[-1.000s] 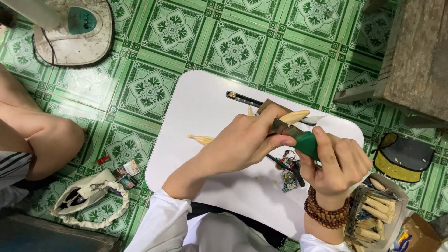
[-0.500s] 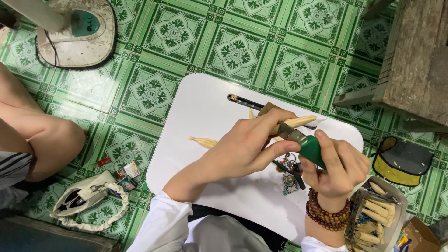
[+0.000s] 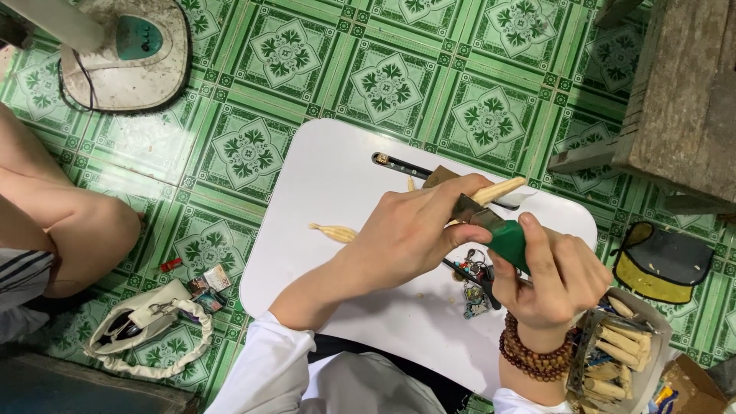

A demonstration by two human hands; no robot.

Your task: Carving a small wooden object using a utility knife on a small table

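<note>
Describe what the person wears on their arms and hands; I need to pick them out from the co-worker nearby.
Both arms have white sleeves pushed up toward the elbows, leaving the forearms bare. The right wrist carries a bracelet of reddish-brown wooden beads, wound round in several rows. The left hand and right hand are bare: no gloves, rings or watch show.

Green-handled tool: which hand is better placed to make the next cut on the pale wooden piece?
Probably the right hand: it already grips the green-handled tool, blade end against the pale wooden piece. The left hand is busy gripping that piece.
</note>
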